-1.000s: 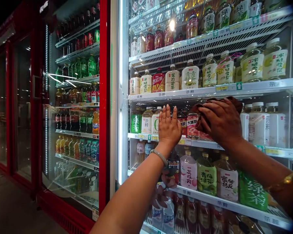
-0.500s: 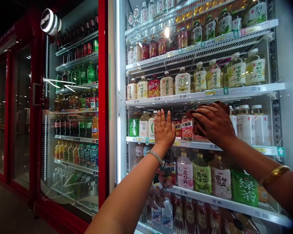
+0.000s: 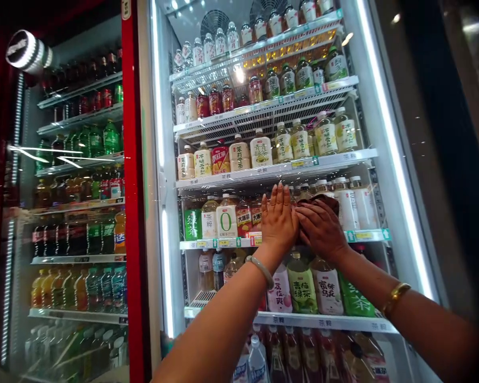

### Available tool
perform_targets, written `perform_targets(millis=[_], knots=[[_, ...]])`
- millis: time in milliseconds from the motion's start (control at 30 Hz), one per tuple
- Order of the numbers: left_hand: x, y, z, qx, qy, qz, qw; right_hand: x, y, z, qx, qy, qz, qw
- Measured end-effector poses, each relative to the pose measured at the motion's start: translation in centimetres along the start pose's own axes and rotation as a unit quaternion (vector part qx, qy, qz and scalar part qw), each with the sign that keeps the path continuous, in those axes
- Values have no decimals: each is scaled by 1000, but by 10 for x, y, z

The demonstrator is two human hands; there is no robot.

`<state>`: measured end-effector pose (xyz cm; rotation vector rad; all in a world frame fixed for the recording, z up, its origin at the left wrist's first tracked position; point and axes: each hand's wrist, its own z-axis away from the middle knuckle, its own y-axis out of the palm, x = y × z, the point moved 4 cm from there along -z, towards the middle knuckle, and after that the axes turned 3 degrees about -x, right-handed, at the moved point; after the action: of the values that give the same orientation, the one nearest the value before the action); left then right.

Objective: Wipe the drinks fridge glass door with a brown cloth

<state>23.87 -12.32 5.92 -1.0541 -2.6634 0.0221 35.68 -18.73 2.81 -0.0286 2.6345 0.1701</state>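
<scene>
A glass door [image 3: 239, 194] of a lit drinks fridge stands in front of me. My left hand [image 3: 278, 221] lies flat against it, fingers stretched upward and close together, holding nothing. A pale bangle circles that wrist. Just to its right, my right hand [image 3: 321, 226] presses a bunched dark brown cloth [image 3: 329, 202] to the glass. Its fingers lie over the cloth and their tips come up to the side of my left hand. Part of the cloth is hidden under the palm. A gold-coloured bracelet is on the right wrist.
Behind the glass, shelves [image 3: 275, 173] hold several rows of bottled drinks. A red frame [image 3: 133, 159] divides this fridge from another stocked fridge [image 3: 80, 207] on the left. Bright light strips [image 3: 395, 143] run up the sides. A dark area lies at the far right.
My right hand has moved left with the cloth, up beside my left hand. The left hand stays flat on the glass. The view has shifted, showing more of the fridge's top and right side.
</scene>
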Motion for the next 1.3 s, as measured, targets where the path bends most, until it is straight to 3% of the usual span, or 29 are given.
perform_targets(millis=[233, 367, 433, 567, 700, 767, 867, 1000, 1133, 1233, 1300], knots=[[-9, 20, 13, 5, -6, -7, 1000, -40, -9, -7, 20, -108, -40, 993], [-11, 22, 15, 6, -14, -4, 1000, -79, -15, -4, 32, 2, -11, 999], [-12, 22, 14, 12, -18, 0, 1000, -85, -20, 8, 12, 55, 12, 998], [-14, 22, 14, 19, -25, 5, 1000, -64, -25, 26, -33, 102, 55, 993], [-15, 21, 15, 13, -27, 3, 1000, -35, -10, -2, 27, 20, 25, 999], [-14, 21, 15, 10, -26, 3, 1000, -37, -3, -25, 44, -19, 1, 999], [-13, 22, 15, 8, -23, 9, 1000, -64, -1, -42, 26, 4, 8, 1000], [-13, 23, 16, 6, -20, 22, 1000, -84, -15, -13, -21, 75, 37, 996], [-14, 23, 15, 10, -25, 30, 999, -54, -24, 19, -12, 76, 50, 996], [-15, 22, 15, 9, -22, 19, 1000, -35, -18, 10, 23, 34, 24, 999], [-15, 21, 15, 8, -19, 6, 1000, -38, -12, -8, 41, -1, 1, 999]])
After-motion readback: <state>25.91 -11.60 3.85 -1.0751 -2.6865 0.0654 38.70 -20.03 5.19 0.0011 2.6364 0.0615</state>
